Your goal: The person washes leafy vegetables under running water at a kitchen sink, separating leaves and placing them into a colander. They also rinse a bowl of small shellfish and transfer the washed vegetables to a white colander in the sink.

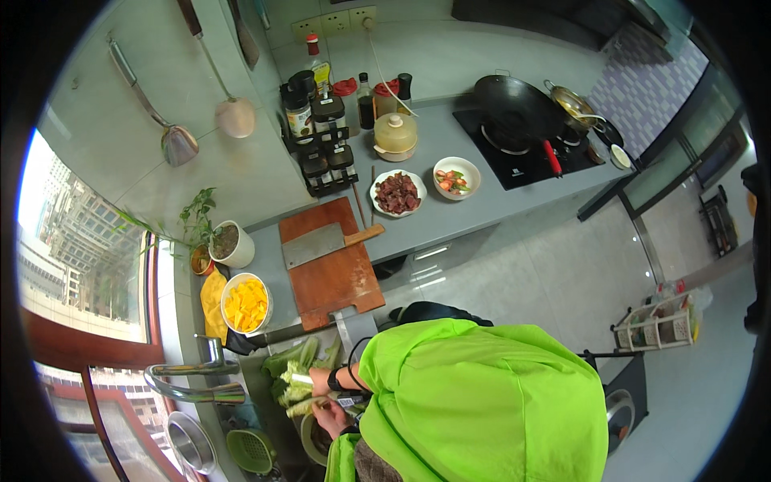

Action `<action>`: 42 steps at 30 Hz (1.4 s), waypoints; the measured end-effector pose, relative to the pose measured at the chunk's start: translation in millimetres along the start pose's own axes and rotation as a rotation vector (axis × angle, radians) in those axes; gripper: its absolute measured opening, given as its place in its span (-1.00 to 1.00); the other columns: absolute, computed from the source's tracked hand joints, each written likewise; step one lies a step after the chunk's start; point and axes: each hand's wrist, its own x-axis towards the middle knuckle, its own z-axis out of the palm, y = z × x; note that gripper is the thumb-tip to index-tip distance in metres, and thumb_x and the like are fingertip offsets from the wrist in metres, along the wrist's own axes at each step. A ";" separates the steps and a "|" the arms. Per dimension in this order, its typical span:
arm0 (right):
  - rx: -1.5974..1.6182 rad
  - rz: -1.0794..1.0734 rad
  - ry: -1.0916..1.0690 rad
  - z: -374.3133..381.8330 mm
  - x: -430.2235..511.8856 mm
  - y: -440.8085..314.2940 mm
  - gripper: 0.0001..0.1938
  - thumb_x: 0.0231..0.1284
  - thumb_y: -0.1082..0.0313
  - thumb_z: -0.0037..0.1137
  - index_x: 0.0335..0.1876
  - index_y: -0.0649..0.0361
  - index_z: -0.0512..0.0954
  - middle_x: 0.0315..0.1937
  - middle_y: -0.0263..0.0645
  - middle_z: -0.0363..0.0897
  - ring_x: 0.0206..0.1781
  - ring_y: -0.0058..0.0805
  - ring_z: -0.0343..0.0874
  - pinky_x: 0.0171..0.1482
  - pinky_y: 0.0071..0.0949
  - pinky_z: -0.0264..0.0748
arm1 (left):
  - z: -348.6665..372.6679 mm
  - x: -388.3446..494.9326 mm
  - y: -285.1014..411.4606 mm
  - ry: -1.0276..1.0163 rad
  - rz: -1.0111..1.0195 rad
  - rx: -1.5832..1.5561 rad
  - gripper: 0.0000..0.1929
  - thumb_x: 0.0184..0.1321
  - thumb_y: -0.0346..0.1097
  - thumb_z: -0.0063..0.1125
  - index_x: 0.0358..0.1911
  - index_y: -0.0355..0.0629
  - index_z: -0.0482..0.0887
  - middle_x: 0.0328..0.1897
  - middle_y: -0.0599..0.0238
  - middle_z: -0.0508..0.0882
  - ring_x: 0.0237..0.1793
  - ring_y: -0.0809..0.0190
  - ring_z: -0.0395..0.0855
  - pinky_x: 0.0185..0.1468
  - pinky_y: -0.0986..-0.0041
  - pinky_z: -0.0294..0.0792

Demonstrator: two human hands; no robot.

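Over the sink, my right hand, with a black band on its wrist, is closed around a pale-stemmed bunch of leafy greens. Close beside it, my left hand grips a single pale leaf stalk. More dark green leaves lie in the sink beyond the hands. Below my left hand is a round bowl or basin, partly hidden by the hand and sleeve; its contents are unclear.
Beside the sink are a chrome faucet, a green plastic basket and a bowl of yellow-orange pieces. A cleaver rests on a wooden cutting board. Beyond are a plate of cut meat and a wok.
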 end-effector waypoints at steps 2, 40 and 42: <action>-0.022 -0.012 0.008 -4.9 -12.6 -11.4 -0.35 -0.45 0.07 0.44 -0.17 0.40 0.54 -0.24 0.12 0.61 -0.13 -0.10 0.63 -0.14 -0.31 0.54 | 9.9 -7.1 0.2 0.153 0.023 0.097 -0.83 0.31 -0.21 -0.05 -0.30 -0.14 0.50 -0.39 0.41 0.49 -0.44 0.38 0.44 -0.40 0.58 0.35; -0.756 -0.578 -0.537 -64.6 -2.1 -64.1 -0.37 -0.19 0.11 0.22 0.11 0.16 0.40 -0.04 0.06 0.47 0.07 0.03 0.41 0.11 -0.17 0.37 | 74.9 6.4 15.3 0.158 -0.027 -0.631 -0.68 0.26 -0.09 -0.04 -0.08 -0.17 0.47 -0.13 0.20 0.60 -0.14 0.18 0.60 -0.02 0.29 0.47; -0.547 -0.809 -0.457 -92.2 22.1 -86.0 -0.61 -0.11 0.18 0.21 -0.16 0.26 0.59 -0.25 0.03 0.58 -0.10 -0.08 0.56 0.02 -0.27 0.46 | 71.7 12.5 22.5 0.208 -0.005 -0.675 -0.70 0.25 -0.10 -0.05 -0.13 -0.18 0.47 -0.23 0.22 0.59 -0.23 0.21 0.59 -0.07 0.32 0.49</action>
